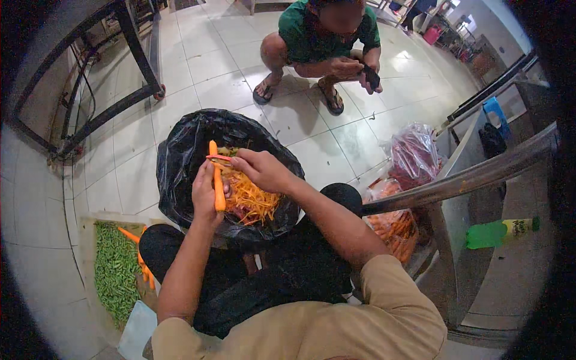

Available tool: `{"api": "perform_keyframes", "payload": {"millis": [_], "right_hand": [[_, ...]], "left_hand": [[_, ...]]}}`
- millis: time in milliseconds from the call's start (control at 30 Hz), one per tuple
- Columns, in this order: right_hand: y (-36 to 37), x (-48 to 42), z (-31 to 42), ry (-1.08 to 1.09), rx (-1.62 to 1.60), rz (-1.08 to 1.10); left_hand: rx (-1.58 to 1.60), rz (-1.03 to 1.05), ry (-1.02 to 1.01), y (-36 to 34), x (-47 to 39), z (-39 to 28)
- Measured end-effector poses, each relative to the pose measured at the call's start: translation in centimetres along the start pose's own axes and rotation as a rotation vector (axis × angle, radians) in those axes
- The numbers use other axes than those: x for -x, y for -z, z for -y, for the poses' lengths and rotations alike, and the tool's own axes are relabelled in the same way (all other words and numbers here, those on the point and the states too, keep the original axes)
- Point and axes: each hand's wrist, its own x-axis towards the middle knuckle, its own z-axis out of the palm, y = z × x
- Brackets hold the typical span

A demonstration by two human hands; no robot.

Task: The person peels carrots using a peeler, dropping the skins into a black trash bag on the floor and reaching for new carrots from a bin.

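Observation:
My left hand (207,191) grips a long orange carrot (218,189) near its middle, tilted so that its far end points away from me. In my right hand (256,166) is a red-handled peeler (219,157), which lies across the carrot's upper part. Both hands are above a bin lined with a black plastic bag (180,135). Inside the bag lies a heap of orange carrot peelings (256,200), with paler greenish scraps behind it. The peeler's blade is too small to make out.
Left of my knee, chopped green vegetables (114,270) lie beside several carrots (146,265). At right are a plastic bag of carrots (396,236), a bag of red produce (414,155) and a green bottle (488,234) on a shelf. A person (328,45) squats opposite, holding something dark.

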Motion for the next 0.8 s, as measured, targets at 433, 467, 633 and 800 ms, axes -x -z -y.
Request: {"api": "perform_keyframes", "payload": {"millis": [433, 467, 633, 800], "right_hand": [[-0.65, 0.04, -0.35, 0.012, -0.051, -0.022], [-0.67, 0.03, -0.36, 0.02, -0.053, -0.023], [-0.47, 0.05, 0.19, -0.001, -0.049, -0.003], [-0.63, 0.1, 0.07, -0.002, -0.041, 0.011]], "left_hand": [[0.006, 0.058, 0.004, -0.3, 0.1, 0.21], [-0.006, 0.051, 0.002, -0.31, 0.09, 0.24], [-0.029, 0.002, -0.011, -0.59, 0.17, 0.34], [-0.075, -0.005, -0.001, -0.87, 0.23, 0.07]]}}
